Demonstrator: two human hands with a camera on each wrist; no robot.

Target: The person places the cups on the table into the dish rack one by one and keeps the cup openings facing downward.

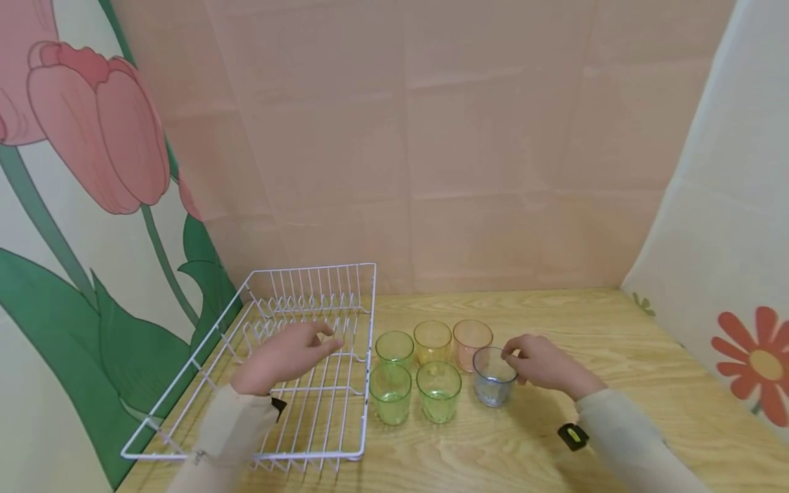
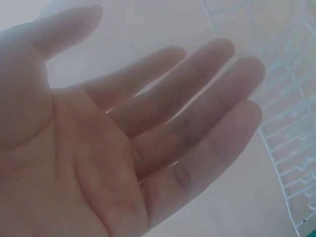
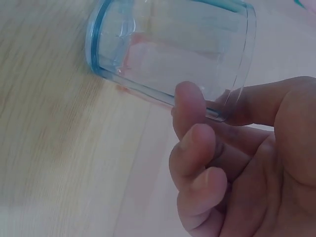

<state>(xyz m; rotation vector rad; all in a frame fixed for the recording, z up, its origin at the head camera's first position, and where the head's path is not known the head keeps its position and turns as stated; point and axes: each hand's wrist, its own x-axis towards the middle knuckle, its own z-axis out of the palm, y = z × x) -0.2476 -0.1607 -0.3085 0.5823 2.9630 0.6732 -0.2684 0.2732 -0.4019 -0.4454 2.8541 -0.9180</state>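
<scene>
My right hand (image 1: 545, 363) pinches the rim of a pale blue drinking glass (image 1: 493, 387) between thumb and fingers. In the right wrist view the thumb lies on one side of the glass wall (image 3: 173, 59), a fingertip on the other, and the remaining fingers curl below. The glass stands at the right end of a group of tumblers. My left hand (image 1: 286, 356) hovers over the white wire dish rack (image 1: 308, 454) with nothing in it. In the left wrist view its palm (image 2: 94, 163) shows, fingers extended and thumb apart.
Left of the blue glass are two green glasses in front, one (image 1: 439, 394) and another (image 1: 391, 396). Behind them stand a darker green glass (image 1: 394, 348), a yellow glass (image 1: 433, 342) and a pink glass (image 1: 472, 339). The rack's right side borders them on the wooden table (image 1: 456, 459).
</scene>
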